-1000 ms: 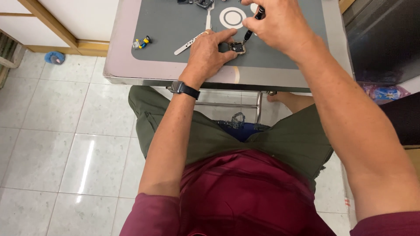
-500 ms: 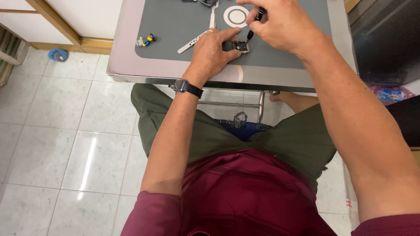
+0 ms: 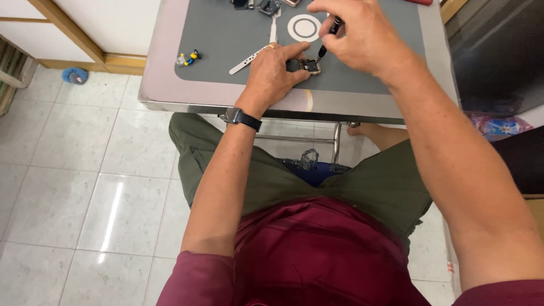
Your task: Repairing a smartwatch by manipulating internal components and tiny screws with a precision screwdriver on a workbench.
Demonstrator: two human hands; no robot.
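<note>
A small square watch case (image 3: 310, 66) lies on a grey work mat (image 3: 226, 34) on a metal table. My left hand (image 3: 275, 71) pins the case between thumb and fingers. My right hand (image 3: 362, 37) grips a thin black screwdriver (image 3: 330, 33), its tip down on the case. A dark wristwatch sits on my left wrist (image 3: 241, 118).
A white watch strap (image 3: 246, 59) lies left of my left hand, and a white ring-shaped disc (image 3: 304, 27) behind the case. A small toy figure (image 3: 188, 58) sits at the mat's left. More small parts (image 3: 266, 5) line the far edge. Tiled floor lies to the left.
The view has shifted so the table sits lower in the frame. Both hands stay on the watch case and the screwdriver, barely moved.
</note>
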